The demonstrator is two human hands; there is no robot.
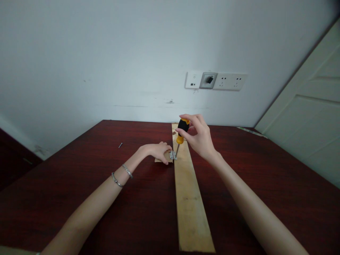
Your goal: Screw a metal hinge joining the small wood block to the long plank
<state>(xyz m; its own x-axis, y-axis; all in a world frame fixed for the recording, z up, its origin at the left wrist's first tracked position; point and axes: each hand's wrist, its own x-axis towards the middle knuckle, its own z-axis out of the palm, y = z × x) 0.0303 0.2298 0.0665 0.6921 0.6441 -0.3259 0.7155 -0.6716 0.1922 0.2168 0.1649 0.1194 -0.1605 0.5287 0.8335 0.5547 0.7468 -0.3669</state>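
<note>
A yellow-and-black screwdriver (183,128) is pinched by its handle in the fingers of my right hand (199,137). Its shaft slants down, with the tip at a small metal hinge (174,155). The hinge spans the seam between a long pale wooden plank (189,202) and a short wooden block (159,160) on its left. My left hand (158,151) grips that block, thumb near the front edge and fingers over the far side, covering much of it. Whether a screw sits under the tip is too small to tell.
The plank lies lengthwise on a dark red wooden table (119,198), reaching toward the wall. A small metal pin or screw (120,145) lies on the left. Wall sockets (230,81) are above the table's back edge. A pale panelled door (313,102) stands at right.
</note>
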